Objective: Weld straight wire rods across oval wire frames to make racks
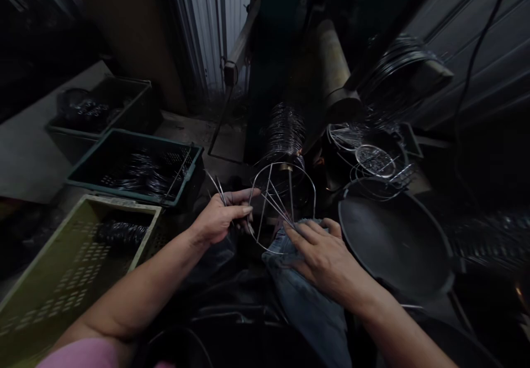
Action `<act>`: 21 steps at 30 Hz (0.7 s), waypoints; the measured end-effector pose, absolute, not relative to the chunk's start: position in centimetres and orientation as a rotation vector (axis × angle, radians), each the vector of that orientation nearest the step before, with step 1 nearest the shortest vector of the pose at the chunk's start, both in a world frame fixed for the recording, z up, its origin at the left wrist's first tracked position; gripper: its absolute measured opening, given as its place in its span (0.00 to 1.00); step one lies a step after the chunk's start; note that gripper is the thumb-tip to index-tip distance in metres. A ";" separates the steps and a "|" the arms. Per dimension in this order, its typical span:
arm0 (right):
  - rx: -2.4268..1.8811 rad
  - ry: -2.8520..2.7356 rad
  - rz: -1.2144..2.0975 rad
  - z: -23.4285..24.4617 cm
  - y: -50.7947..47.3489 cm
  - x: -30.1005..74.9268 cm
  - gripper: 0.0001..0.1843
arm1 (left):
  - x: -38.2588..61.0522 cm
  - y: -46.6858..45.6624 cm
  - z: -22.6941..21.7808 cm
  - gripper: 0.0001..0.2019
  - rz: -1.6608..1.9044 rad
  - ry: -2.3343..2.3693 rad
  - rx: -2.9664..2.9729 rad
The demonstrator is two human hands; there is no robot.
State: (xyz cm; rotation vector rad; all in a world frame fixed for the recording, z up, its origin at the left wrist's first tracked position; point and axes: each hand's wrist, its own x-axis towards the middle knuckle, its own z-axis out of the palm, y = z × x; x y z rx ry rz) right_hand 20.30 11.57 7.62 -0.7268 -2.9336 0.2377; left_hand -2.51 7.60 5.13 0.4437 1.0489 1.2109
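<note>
Dim workshop floor (33, 153) crowded with crates: a yellow crate (62, 280) near left, a green crate (132, 164) beyond. Right, a dark pan (393, 246) crowds the knee. Left hand (219, 216) pinches a wire ring (281, 208) and loose wires; right hand (327, 257) lies open, fingertips touching the ring's spokes.

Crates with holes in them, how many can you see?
3, all on the left: a yellow-green crate nearest, a green crate behind it, and a dark crate farthest back. Others may hide in the dark.
</note>
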 end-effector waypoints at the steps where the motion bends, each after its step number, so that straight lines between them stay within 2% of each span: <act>1: -0.718 -2.930 0.253 7.5 11.5 20.1 0.27 | -2.6 7.5 5.2 0.25 1.215 1.053 0.443; 21: -0.603 -2.763 0.164 6.7 12.5 19.9 0.10 | -3.6 7.6 4.9 0.24 1.195 1.033 0.439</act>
